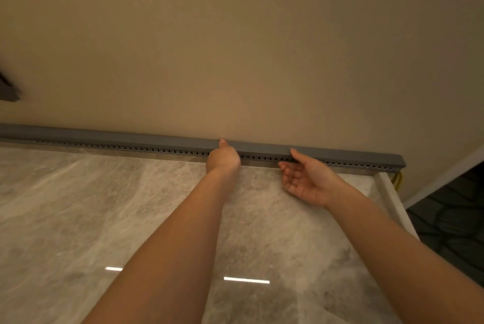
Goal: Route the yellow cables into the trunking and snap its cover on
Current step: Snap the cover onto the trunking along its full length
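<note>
A long grey slotted trunking [131,141] runs along the back of the marble table against the beige wall, with its cover [340,154] lying on top. My left hand [223,157] is curled at the trunking's middle, its thumb pressed on the cover. My right hand [303,179] is palm up with fingers spread, its fingertips touching the trunking's slotted front a little to the right. Yellow cables [397,179] show only below the trunking's right end, hanging beside the table edge.
The marble table [104,206] fills the lower view, with its white right edge [392,200]. A dark patterned floor [450,221] lies beyond it. A dark blurred object [9,90] sits at the far left on the wall.
</note>
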`<state>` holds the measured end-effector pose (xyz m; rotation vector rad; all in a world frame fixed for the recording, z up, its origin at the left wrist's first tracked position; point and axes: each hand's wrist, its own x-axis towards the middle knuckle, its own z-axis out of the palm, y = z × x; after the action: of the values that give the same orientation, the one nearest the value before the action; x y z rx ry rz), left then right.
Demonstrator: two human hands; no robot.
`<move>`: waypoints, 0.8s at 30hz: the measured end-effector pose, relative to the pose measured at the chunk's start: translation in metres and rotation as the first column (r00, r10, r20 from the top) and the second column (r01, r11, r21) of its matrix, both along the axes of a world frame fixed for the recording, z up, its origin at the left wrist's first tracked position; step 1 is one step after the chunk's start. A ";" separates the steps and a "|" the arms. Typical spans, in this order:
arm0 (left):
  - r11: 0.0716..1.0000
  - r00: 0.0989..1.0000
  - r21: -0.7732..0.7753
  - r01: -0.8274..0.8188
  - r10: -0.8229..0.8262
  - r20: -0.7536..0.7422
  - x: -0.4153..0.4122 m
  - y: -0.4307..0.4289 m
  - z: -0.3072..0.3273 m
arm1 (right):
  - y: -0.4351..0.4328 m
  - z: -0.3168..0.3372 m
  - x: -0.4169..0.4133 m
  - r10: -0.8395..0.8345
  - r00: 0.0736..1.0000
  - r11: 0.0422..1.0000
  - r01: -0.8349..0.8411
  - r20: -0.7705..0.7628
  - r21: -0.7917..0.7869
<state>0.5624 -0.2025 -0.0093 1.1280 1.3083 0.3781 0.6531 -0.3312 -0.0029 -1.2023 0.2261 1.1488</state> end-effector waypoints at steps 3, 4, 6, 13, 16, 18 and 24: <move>1.000 0.998 -0.029 -0.011 0.009 -0.068 0.000 0.001 0.002 | -0.010 0.007 0.013 -0.051 0.998 0.998 0.050 -0.032 -0.036; 0.999 0.996 -0.053 0.000 -0.005 -0.093 0.000 0.004 0.000 | -0.012 0.008 0.016 -0.060 0.997 0.997 0.059 -0.038 -0.046; 0.996 0.990 -0.069 0.050 -0.058 -0.129 -0.002 0.004 0.003 | -0.013 0.008 0.020 -0.064 0.997 0.996 0.061 -0.049 -0.058; 0.992 0.983 -0.034 0.123 -0.126 -0.134 -0.006 0.002 0.005 | -0.008 -0.004 0.023 -0.089 0.996 0.996 0.088 -0.025 -0.033; 0.992 0.983 -0.003 0.129 -0.128 -0.132 -0.006 -0.002 0.002 | -0.004 -0.006 0.021 -0.110 0.994 0.993 0.111 0.020 -0.041; 0.988 0.976 0.064 0.140 -0.127 -0.177 -0.004 -0.008 0.000 | -0.001 -0.006 0.019 -0.122 0.991 0.990 0.125 0.054 -0.060; 0.969 0.963 0.061 0.238 -0.228 -0.143 0.017 -0.034 -0.007 | 0.002 -0.009 0.018 -0.125 0.987 0.989 0.132 0.105 -0.067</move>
<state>0.5798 -0.2365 -0.0161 1.3776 1.2685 0.1820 0.6712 -0.3294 -0.0119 -1.2886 0.2682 0.9724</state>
